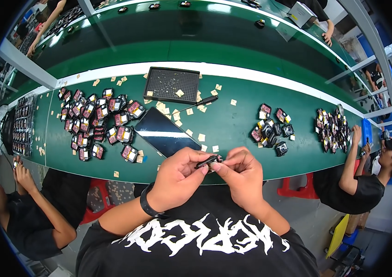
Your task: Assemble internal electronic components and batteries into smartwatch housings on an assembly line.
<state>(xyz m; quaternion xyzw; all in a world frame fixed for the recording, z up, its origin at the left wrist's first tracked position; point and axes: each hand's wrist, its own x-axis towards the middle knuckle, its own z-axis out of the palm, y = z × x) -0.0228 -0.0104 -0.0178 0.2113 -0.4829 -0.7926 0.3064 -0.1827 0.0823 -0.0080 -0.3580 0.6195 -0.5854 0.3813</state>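
Both hands meet just above the near edge of the green workbench [233,124] — left hand [177,177] and right hand [242,173] each pinching the small black plastic part [207,161] between fingertips, a dark glossy rectangular phone [166,131] lying just beyond.

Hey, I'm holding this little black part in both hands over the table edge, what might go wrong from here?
1. The small black part is pinched only by fingertips of the left hand and right hand at the edge of the green table; a slip may drop it into your lap or onto the floor.
2. The phone lies just ahead; a dropped part might strike its screen.
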